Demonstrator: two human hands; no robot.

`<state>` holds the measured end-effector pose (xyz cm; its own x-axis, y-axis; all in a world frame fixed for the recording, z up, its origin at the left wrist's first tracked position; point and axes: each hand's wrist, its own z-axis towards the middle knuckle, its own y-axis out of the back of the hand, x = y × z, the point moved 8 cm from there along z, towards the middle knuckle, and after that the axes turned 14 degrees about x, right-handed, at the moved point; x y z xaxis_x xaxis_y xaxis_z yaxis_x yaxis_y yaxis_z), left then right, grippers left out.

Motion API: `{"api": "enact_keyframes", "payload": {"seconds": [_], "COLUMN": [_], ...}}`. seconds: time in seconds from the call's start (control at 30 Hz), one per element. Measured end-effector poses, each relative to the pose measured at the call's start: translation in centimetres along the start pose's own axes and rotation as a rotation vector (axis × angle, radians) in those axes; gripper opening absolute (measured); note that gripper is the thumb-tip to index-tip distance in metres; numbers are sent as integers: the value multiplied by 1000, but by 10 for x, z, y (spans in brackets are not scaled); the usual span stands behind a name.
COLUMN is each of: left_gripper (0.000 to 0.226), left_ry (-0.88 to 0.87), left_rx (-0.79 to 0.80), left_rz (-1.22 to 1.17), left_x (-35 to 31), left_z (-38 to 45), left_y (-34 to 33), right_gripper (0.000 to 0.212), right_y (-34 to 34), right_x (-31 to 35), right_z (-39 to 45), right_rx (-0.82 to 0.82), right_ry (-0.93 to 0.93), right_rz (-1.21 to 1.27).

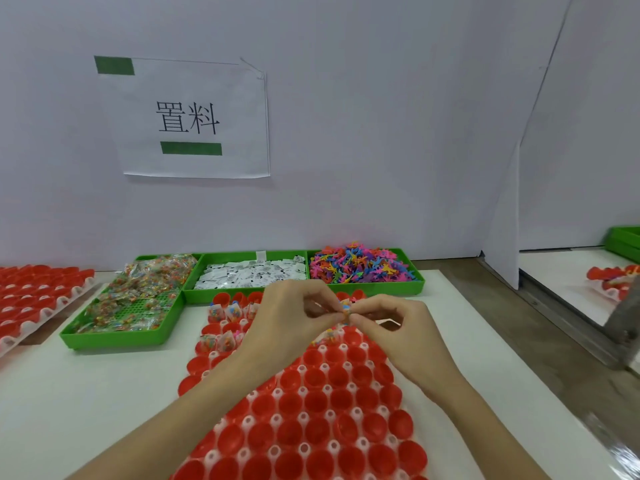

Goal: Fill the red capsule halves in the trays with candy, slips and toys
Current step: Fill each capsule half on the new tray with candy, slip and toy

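Together, left hand [294, 313] and right hand [388, 320] pinch a small, blurred candy packet [346, 311]

A white tray [323, 348] of red capsule halves [313, 403] lies on the table, open sides up; most are empty, while a few at the far left hold candy packets [227, 341]. Behind it, green bins hold candy [138, 289], white slips [252, 273] and colourful toys [360, 263]. A small candy packet [346, 311] is pinched above the tray.
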<state>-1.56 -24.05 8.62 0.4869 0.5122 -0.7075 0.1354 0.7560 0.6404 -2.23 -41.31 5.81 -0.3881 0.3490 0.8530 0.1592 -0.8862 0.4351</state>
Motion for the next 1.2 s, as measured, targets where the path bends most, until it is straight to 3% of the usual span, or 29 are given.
{"api": "enact_keyframes", "payload": {"seconds": [0.4,0.77,0.93,1.2], "left_gripper": [6,7,9,9], "left_ry": [14,29,14,11], "left_rx": [127,204,238,250], "left_rz": [315,257,393,405], "left_x": [12,16,17,18], "left_z": [33,39,41,45], "left_y": [-42,-41,-45,-45], "right_gripper": [5,7,5,9], "right_y": [9,4,3,4], "right_x": [-53,-52,-47,-45], "right_z": [5,10,12,12], "right_rx": [15,-10,-23,-30], "right_ry": [-218,-234,-219,-203], "right_rz": [-70,-134,-266,-228]}}
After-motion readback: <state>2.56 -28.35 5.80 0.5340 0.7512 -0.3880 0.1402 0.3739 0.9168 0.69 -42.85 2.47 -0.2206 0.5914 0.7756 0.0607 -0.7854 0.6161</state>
